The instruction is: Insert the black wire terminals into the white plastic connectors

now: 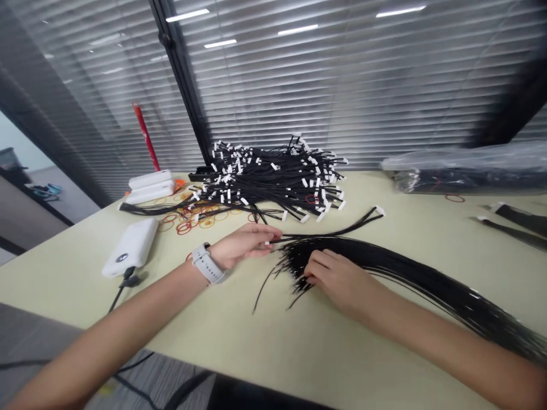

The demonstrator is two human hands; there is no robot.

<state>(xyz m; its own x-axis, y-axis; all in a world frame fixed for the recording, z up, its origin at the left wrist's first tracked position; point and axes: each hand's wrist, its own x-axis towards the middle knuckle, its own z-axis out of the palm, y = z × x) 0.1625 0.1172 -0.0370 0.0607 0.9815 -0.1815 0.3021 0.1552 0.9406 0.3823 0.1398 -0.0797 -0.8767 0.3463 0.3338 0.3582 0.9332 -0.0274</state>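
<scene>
My left hand (245, 246), a pale watch strap on its wrist, pinches a black cable (327, 234) near a small white connector. The cable runs right to another white connector (380, 211). My right hand (335, 279) is closed at the loose ends of a thick bundle of black wires (401, 263); its fingertips are partly hidden, and which wires they grip is unclear. The bundle curves off to the lower right, and a few wire ends stray toward me. Behind my hands lies a large heap of black cables with white connectors (269, 173).
Red and yellow rubber bands (186, 228) lie scattered left of the heap. A white power bank (132, 247) has a cable plugged in; white boxes (150, 185) and a red stick (146, 136) stand behind it. A plastic-wrapped bundle (470, 171) sits back right, before blinds.
</scene>
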